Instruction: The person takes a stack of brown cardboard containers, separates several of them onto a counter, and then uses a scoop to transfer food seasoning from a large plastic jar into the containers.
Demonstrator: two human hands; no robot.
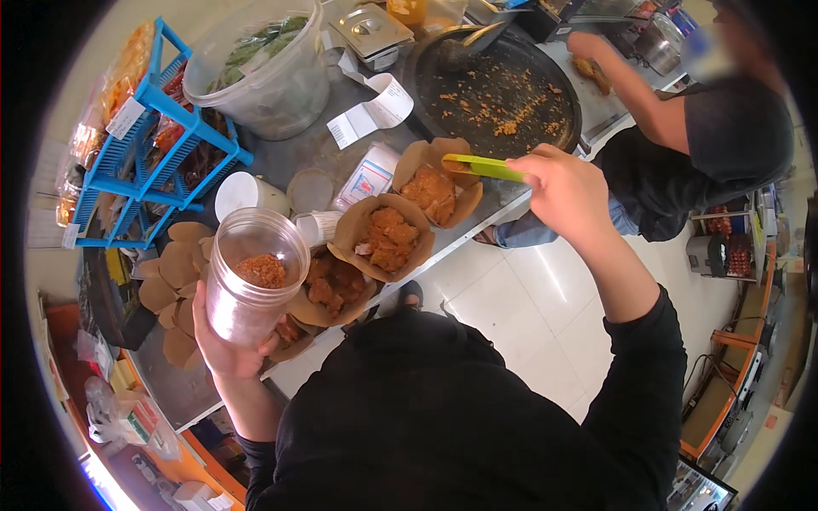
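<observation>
My left hand (223,348) grips a clear plastic jar (246,313) with no lid on it, tilted so that the reddish-brown seasoning (261,271) inside shows. In my right hand (565,191) is a lime-green plastic spoon (482,167), its tip over the farthest kraft paper box (470,191). Fried, orange-coated pieces (429,193) lie in that box. Beside it stands a second kraft box (345,239) with similar pieces (386,239). Another filled box (364,303) follows nearer the jar, and one more (297,350) is partly hidden behind my left hand.
Several kraft boxes (182,265) cluster at left by a blue plastic rack (166,150). A large plastic tub (281,102) holds green leaves. Printed paper strips (370,115) lie near a black round pan (460,96) with crumbs. A co-worker (671,153) stands at right.
</observation>
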